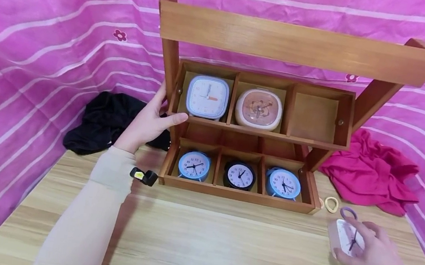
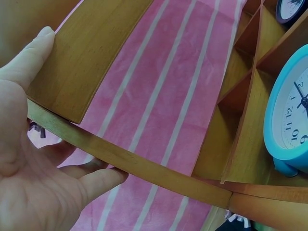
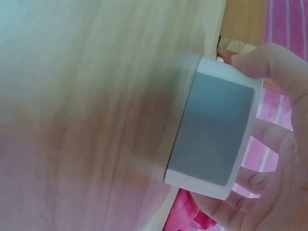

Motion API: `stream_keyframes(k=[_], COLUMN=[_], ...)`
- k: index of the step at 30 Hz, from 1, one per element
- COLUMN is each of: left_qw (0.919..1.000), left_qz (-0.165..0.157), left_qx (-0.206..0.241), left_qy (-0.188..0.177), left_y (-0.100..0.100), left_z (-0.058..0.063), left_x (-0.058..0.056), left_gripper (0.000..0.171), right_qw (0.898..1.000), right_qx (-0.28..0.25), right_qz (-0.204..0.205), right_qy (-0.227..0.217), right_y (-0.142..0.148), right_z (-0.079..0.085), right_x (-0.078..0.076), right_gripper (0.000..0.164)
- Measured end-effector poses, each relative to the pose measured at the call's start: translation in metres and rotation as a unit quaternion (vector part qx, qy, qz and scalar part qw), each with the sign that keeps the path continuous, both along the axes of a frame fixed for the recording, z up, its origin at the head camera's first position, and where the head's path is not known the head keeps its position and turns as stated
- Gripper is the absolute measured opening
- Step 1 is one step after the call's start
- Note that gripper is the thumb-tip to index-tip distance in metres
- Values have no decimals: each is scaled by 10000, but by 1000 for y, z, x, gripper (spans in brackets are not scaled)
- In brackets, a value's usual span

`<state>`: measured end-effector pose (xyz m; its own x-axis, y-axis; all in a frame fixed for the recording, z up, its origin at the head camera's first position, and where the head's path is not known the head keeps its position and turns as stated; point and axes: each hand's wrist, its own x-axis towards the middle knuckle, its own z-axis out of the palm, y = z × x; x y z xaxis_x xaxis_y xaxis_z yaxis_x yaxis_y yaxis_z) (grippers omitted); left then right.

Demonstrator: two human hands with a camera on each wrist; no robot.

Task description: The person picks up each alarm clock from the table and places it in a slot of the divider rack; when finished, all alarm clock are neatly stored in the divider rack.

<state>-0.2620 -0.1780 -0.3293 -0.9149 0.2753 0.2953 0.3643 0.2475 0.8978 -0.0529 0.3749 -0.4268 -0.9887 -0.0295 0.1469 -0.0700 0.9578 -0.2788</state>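
A two-tier wooden rack point(image 1: 298, 45) stands at the back of the table. My left hand point(image 1: 151, 117) grips its left side, the thumb at the upper tray's corner and the fingers against the outer upright point(image 2: 130, 159). In the upper tray are a blue-rimmed square clock point(image 1: 207, 97) and a cream clock with a bear face point(image 1: 259, 108); the right compartment is empty. Two blue round clocks point(image 1: 193, 166) flank a black one point(image 1: 239, 175) below. My right hand point(image 1: 376, 257) holds a pale square alarm clock point(image 1: 352, 239) by its sides; its grey panel point(image 3: 214, 127) faces the right wrist view.
Black cloth point(image 1: 101, 121) lies left of the rack and crimson cloth point(image 1: 374, 173) right of it. A yellow hair tie point(image 1: 332, 198) and a purple one point(image 1: 342, 210) lie near the right hand. A pink striped curtain point(image 1: 69, 17) surrounds the table point(image 1: 221, 247).
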Motion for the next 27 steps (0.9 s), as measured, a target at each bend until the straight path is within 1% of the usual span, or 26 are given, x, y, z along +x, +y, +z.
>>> stream_keyframes(k=[2, 4, 5, 7, 8, 11, 13, 17, 21, 23, 25, 27], left_qw=[10000, 10000, 9999, 9999, 9999, 9999, 9999, 9999, 9998, 9998, 9999, 10000], left_qz=[16, 34, 43, 75, 77, 69, 74, 51, 16, 14, -2, -21], left_qx=[-20, -64, -93, -140, -148, -127, -93, -66, -50, -18, 13, 38], left_qy=[-6, -28, -31, -32, -29, -31, -52, -112, -182, -194, -148, -61], left_y=[0, 0, 0, 0, -1, -1, -1, 1, 5, 6, 5, 3], left_z=[0, 0, -1, -1, -1, -2, -2, 1, 11, 13, 11, 5], left_x=[0, 0, 0, 0, -1, -1, -1, 2, 11, 13, 12, 7], left_gripper=[96, 96, 95, 94, 94, 94, 95, 96, 96, 97, 97, 97], right_qw=[10000, 9999, 9996, 9979, 9957, 9876, 9834, 9810, 9767, 9747, 9728, 9709], right_qx=[-14, -33, -76, -192, -215, -327, -365, -456, -503, -579, -667, -745], right_qz=[-47, -73, -73, -38, 23, 98, 94, -5, 48, 99, 169, 234], right_qy=[34, 143, 265, 621, 903, 1531, 1774, 1885, 2086, 2158, 2212, 2265], right_y=[0, -1, -2, -5, -6, -12, -18, -30, -41, -47, -54, -62], right_z=[1, 3, 5, 12, 16, 36, 50, 72, 89, 97, 106, 114], right_x=[1, 0, 0, -2, -4, -11, -17, -26, -35, -40, -45, -49], right_gripper=[95, 96, 95, 92, 91, 86, 86, 86, 88, 89, 90, 90])
